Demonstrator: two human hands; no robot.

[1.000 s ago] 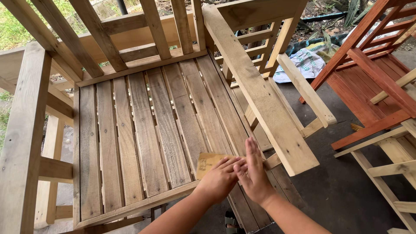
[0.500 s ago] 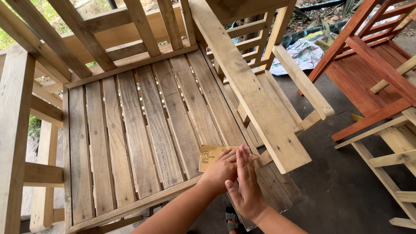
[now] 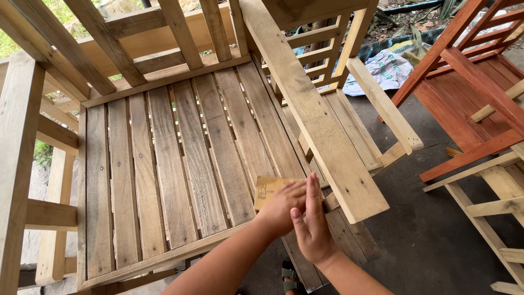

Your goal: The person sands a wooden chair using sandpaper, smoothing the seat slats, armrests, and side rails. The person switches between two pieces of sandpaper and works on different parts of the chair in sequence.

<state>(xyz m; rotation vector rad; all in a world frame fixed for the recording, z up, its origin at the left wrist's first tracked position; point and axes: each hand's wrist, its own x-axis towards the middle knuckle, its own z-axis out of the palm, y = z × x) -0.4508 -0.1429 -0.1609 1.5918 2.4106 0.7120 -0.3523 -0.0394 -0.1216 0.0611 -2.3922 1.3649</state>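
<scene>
tan sandpaper sheet (image 3: 268, 190) under left hand (image 3: 281, 207) on slatted seat (image 3: 180, 164); right hand (image 3: 312, 224) alongside

Pale wood chair (image 3: 180, 164); tan sandpaper sheet (image 3: 268, 190); red-brown chair (image 3: 464, 98).

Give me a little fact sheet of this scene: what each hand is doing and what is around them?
Left hand: presses a small tan sheet, maybe sandpaper, on the seat slats
Right hand: open and flat, on edge beside the left hand, fingers pointing up
Work piece: unpainted slatted wooden chair
Armrest: broad plank just right of the hands
Nearby: red-brown wooden chair at right; white sack on the ground behind
Below: a sandalled foot
</scene>
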